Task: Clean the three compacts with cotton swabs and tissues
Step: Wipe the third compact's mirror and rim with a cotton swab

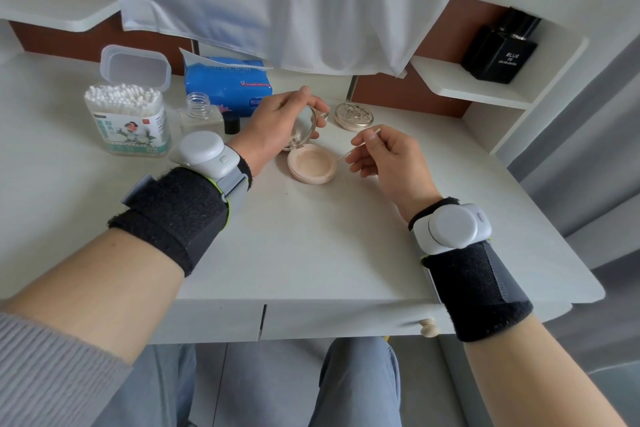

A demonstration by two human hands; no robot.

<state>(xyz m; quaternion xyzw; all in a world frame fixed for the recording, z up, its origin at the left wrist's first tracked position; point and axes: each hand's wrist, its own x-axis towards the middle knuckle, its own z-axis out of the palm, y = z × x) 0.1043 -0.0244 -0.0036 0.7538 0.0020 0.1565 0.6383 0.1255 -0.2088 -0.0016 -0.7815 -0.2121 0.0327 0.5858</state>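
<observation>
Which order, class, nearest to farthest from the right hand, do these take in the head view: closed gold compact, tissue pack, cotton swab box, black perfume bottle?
Measured from the right hand, whose grip holds a swab:
1. Closed gold compact, just behind the hand.
2. Tissue pack, back left.
3. Black perfume bottle, back right on the shelf; not clearly farther than the tissue pack.
4. Cotton swab box, far left.

left hand (277, 121) fingers curled, gripping | right hand (384, 158) fingers pinched
</observation>
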